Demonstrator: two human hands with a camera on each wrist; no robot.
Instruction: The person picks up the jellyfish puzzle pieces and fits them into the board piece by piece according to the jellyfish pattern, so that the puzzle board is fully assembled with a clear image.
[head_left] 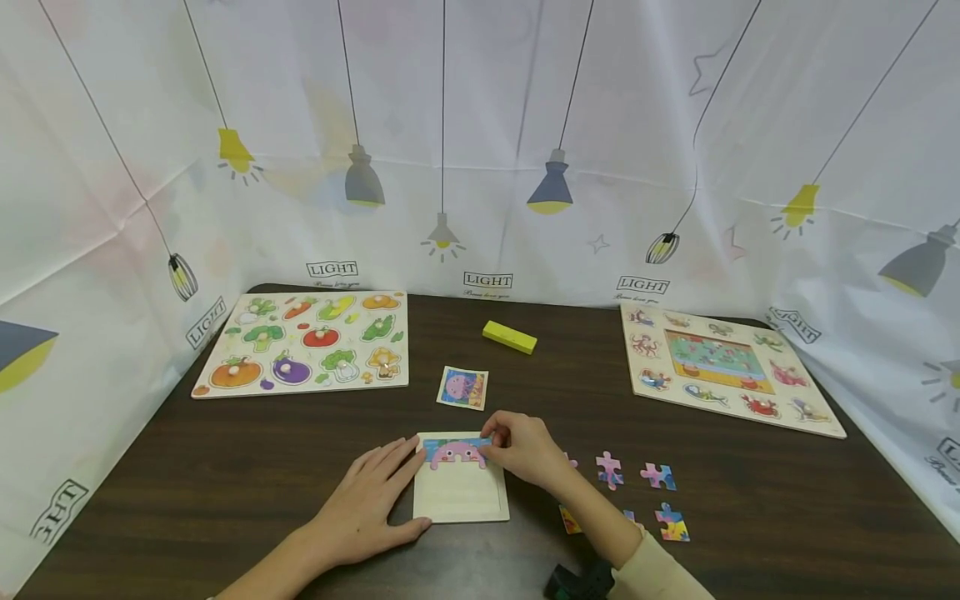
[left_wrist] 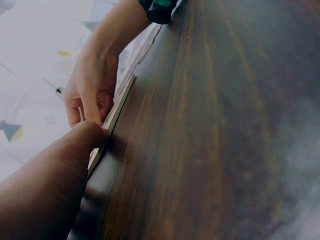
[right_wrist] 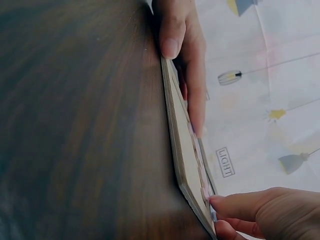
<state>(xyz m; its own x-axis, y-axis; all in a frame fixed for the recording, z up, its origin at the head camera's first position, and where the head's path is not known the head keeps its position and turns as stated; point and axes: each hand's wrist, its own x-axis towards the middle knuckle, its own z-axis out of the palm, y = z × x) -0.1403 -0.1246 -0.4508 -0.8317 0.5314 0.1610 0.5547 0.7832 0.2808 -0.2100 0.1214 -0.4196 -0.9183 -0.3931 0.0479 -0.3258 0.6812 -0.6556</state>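
A small pale wooden puzzle tray point(head_left: 459, 502) lies flat on the dark table. Along its far side runs a row of joined jigsaw pieces point(head_left: 452, 453) showing a pink cartoon face on blue; the near part is bare wood. My left hand point(head_left: 366, 502) rests along the tray's left edge, fingers extended and thumb near the front left corner. At the far right corner my right hand point(head_left: 523, 452) pinches a puzzle piece between thumb and fingers, mostly hidden by them. In the right wrist view, the right thumb point(right_wrist: 240, 205) presses at the tray's edge.
Several loose jigsaw pieces point(head_left: 609, 471) lie right of the tray, some partly behind the right forearm. Beyond the tray are a small picture card point(head_left: 462, 388) and a yellow block point(head_left: 510, 337). A vegetable board point(head_left: 300, 358) stands back left, a sea-animal board point(head_left: 783, 421) back right.
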